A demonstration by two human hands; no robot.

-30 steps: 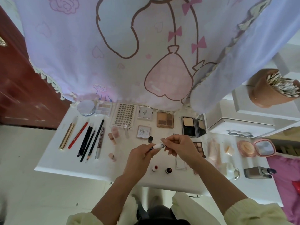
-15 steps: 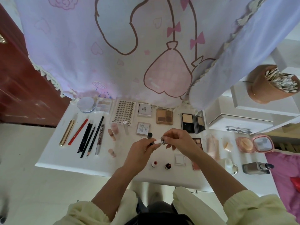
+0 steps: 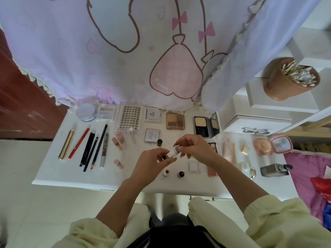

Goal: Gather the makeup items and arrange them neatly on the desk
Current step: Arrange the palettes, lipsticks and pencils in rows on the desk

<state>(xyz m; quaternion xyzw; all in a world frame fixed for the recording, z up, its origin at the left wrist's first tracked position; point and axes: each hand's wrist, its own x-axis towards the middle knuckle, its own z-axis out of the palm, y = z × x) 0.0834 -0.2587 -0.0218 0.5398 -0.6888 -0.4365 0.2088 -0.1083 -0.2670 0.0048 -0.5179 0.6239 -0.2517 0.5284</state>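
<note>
Glossy gold metal tube (image 3: 66, 145); soft printed cloth curtain (image 3: 125, 51)

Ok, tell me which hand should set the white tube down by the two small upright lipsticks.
Probably left. The left hand pinches the dark end of the tube right beside the lipsticks; the right hand holds the white end farther back.

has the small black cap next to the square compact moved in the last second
No. The small black cap still stands just off the near right corner of the square compact, as it did a second ago.
</note>
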